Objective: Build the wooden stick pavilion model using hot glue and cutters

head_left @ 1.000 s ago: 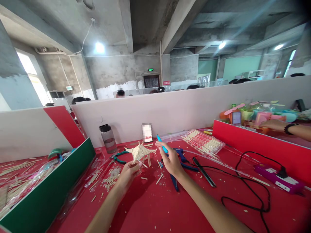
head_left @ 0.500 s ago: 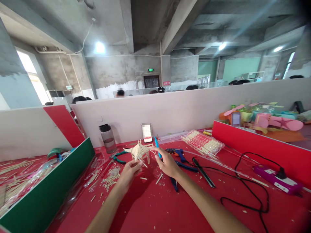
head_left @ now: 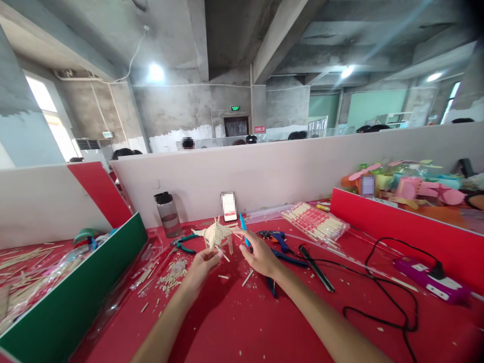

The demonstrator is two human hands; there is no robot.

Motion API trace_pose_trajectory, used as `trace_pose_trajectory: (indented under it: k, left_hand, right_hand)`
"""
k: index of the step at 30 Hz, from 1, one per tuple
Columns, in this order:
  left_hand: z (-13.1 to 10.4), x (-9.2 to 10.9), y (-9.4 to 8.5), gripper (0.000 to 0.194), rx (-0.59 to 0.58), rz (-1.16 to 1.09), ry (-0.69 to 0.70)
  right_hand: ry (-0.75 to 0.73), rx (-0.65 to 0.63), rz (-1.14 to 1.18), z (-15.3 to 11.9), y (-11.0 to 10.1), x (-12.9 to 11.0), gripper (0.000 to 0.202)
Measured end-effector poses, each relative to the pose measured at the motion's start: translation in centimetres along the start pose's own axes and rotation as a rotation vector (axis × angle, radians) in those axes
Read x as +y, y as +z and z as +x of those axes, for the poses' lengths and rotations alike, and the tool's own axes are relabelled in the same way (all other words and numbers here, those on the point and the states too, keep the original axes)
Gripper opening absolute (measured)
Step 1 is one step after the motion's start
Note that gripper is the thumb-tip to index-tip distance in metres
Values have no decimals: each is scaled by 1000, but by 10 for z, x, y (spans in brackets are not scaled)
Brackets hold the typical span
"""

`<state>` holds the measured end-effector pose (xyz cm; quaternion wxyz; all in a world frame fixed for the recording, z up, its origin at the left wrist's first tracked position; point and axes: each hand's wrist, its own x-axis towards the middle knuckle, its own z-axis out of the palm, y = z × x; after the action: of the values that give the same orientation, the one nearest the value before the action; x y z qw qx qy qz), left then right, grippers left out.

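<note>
A small pavilion-like model (head_left: 217, 235) of pale wooden sticks, with a pointed, flared roof and stick legs, stands at the middle of the table. My left hand (head_left: 204, 264) is in front of it, thumb and fingers pinched on a short wooden stick (head_left: 226, 256) that points down to the right. To the right of the model, my right hand (head_left: 260, 253) is closed round a slim blue pen (head_left: 243, 222) held upright. Its index finger reaches toward the roof's right corner; whether it touches cannot be made out.
A phone (head_left: 229, 206) and a water bottle (head_left: 168, 216) stand behind. Pliers (head_left: 186, 248) and stick scraps (head_left: 172, 280) lie left. Right are a glue gun (head_left: 280, 241), a black-handled cutter (head_left: 316, 269), bagged sticks (head_left: 315, 222), a purple power strip (head_left: 431, 281) and a looping cable.
The blue pen's top has tilted slightly left in my right hand. My left hand and the stick model have hardly moved.
</note>
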<state>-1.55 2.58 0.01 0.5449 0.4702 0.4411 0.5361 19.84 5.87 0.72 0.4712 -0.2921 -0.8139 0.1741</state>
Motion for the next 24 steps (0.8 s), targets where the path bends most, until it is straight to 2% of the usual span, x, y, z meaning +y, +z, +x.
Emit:
trace_pose_trajectory:
  k: [3,12,15,20,22,24]
  left_hand:
    - [0,1,0,36,22,13,13]
    - [0,-1,1,35,-15,-2,0]
    - [1,-2,1,35,-14,10,1]
    - [-2,1,1,31,-26,68,34]
    - [-5,2,2,29,-54,99,27]
    - [-7,3,3,29,-84,113,18]
  right_hand:
    - [4,-20,8,0,0,0,58]
    - [-4,-64,30,2,-1,1,58]
    - [11,10,12,4,-4,0,52]
    - [124,271,-60,8,-16,12,32]
    - [192,284,-127,8,-20,21,25]
    - [251,215,-228,7,-23,30,19]
